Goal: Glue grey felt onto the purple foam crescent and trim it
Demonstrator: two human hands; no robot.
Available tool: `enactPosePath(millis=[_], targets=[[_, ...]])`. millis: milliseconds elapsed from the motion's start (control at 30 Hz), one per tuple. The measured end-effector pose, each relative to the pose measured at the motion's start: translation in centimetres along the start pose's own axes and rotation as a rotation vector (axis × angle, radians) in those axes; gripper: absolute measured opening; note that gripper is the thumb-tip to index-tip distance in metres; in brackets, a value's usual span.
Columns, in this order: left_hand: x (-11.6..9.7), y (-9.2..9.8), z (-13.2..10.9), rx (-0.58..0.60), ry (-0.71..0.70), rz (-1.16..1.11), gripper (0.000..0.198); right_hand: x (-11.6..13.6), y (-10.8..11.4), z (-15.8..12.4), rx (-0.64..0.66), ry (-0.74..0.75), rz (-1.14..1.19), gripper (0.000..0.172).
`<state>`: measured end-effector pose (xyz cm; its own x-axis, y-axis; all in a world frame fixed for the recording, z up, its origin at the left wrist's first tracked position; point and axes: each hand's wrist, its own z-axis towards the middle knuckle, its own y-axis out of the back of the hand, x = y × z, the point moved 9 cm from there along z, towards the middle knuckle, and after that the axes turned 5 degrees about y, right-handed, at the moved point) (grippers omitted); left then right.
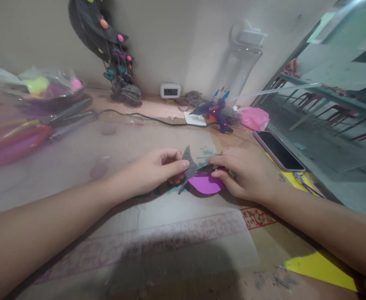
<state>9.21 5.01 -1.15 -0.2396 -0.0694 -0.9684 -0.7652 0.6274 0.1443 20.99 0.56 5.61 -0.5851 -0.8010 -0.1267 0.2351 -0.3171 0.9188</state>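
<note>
My left hand (170,166) pinches a grey, pointed, curved craft piece (189,163) between thumb and fingers. It looks covered in grey yarn, with a thin tip slanting down below. My right hand (239,173) is closed on the right end of the same piece, where a darker part shows near the fingertips. Directly under it hangs a bright purple, leaf-shaped piece (206,184), its upper edge against the dark part. Whether the two are joined cannot be seen. Both hands are just above a translucent sheet (183,216) on the table.
A blue glue gun (212,110) with a lit red light rests behind the hands, its cord running left. Nearby are a phone (279,151), bottle (237,71), small digital clock (170,91), yellow paper (323,271) and red-handled scissors (29,139). A decorated dark crescent (92,29) hangs behind.
</note>
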Motion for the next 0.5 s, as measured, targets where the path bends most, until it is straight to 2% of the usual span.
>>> enactPosePath(millis=[200, 500], targets=[[-0.07, 0.04, -0.03, -0.007, 0.007, 0.021, 0.028, 0.89, 0.15, 0.3, -0.005, 0.063, -0.03, 0.028], [0.0, -0.03, -0.07, -0.004, 0.0, 0.013, 0.027, 0.86, 0.12, 0.53, 0.011, 0.046, -0.071, 0.024]])
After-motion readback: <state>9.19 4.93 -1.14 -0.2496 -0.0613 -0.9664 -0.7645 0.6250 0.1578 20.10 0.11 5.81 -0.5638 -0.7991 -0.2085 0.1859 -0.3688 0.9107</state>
